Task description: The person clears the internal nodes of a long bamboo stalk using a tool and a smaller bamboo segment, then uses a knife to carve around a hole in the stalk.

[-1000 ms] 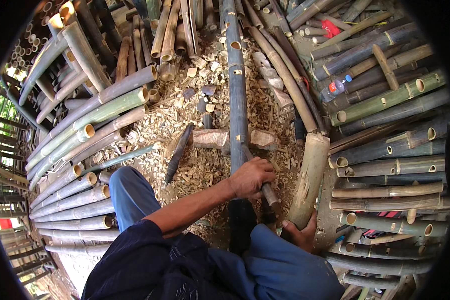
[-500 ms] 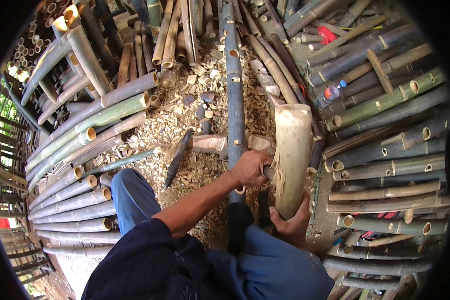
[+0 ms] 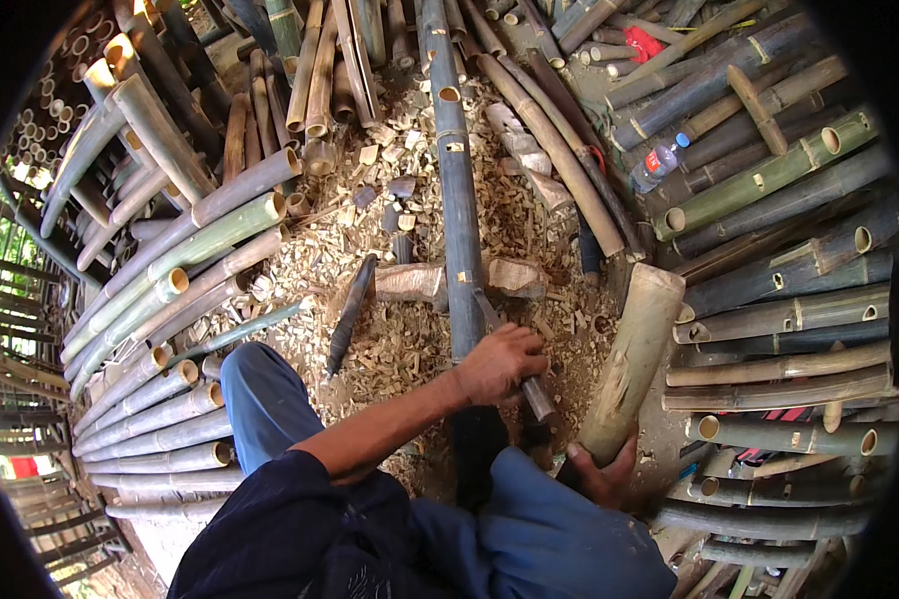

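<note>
My left hand (image 3: 504, 364) is closed around a chisel (image 3: 539, 401), whose far end rests against the right side of a dark bamboo pole (image 3: 456, 225). Several holes are cut along that pole, which runs away from me between my legs. A thick, pale wooden mallet (image 3: 637, 344) is gripped near its lower end by my right hand (image 3: 603, 475). It tilts up and to the right, apart from the chisel. Beneath the pole lies a rough wooden block (image 3: 410, 284), crossing it. My right fingers are partly hidden by the mallet.
Wood chips (image 3: 310, 250) cover the ground around the pole. A dark pointed stick (image 3: 351, 314) lies left of it. Cut bamboo lengths (image 3: 160, 421) are stacked at left, and more bamboo pieces (image 3: 784, 324) at right. A plastic bottle (image 3: 655, 168) rests among the right-hand bamboo.
The mallet has swung right and down, away from the chisel, and tilts more to the right. My left hand has shifted slightly, exposing the chisel's near end. The whole view has shifted a little.
</note>
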Motion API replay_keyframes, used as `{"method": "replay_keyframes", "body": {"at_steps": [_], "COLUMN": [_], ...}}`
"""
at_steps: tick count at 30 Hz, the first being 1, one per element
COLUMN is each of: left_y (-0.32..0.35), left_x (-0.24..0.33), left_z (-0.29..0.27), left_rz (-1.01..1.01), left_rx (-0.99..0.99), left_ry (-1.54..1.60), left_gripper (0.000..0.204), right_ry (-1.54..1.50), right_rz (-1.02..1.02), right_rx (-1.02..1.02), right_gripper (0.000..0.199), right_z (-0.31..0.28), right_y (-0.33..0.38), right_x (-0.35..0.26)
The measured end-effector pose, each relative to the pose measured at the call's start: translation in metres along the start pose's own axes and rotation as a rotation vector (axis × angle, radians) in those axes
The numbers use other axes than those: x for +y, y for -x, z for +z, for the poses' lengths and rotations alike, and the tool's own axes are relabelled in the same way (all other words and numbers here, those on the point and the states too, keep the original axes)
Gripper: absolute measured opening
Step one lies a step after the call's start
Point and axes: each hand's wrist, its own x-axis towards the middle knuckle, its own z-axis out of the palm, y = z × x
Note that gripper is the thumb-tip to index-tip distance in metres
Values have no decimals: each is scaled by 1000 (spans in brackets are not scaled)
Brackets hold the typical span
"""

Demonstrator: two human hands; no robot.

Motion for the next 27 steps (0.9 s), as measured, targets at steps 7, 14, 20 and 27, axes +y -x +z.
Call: {"method": "replay_keyframes", "body": {"at_steps": [7, 14, 20, 27], "left_y": [-6, -29, -36, -69], "left_x": [-9, -17, -26, -56], "left_z": [-10, -24, -8, -60], "left_rz": [-46, -206, -214, -385], "left_rx": [-51, 114, 273, 443], "left_ry": [-24, 161, 127, 658], "left_gripper": [41, 31, 25, 15], "right_ry": [-60, -75, 350, 73], "right_rz": [79, -58, -326, -263], "right_rx": [-59, 215, -25, -13], "right_gripper": [81, 91, 85, 88], "right_z": [7, 15, 43, 15], "right_y": [2, 8, -40, -28], "right_x": [5, -26, -12, -16]}}
